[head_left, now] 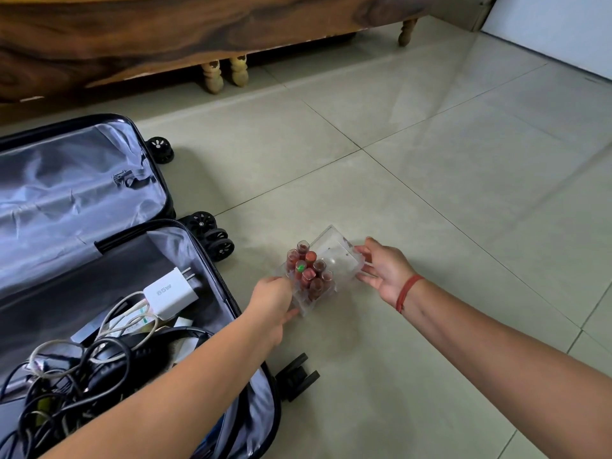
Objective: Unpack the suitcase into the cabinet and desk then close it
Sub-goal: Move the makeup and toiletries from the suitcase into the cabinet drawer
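Note:
A clear plastic organizer (337, 256) filled with several reddish lipstick tubes (309, 271) is held just above the tiled floor. My left hand (273, 301) grips its near left corner, fingers curled round the edge. My right hand (385, 268) pinches its far right end between thumb and fingers. To the left lies the open black suitcase (212, 256); its near half holds a white 65W charger (170, 293) and a tangle of black and white cables (76, 369). Its far half shows only grey lining.
A dark wooden furniture piece (165, 38) on turned legs runs along the top. A white panel (556, 31) stands at the top right. The suitcase's black wheels (215, 238) stick out toward the organizer. The floor (430, 160) is pale tile.

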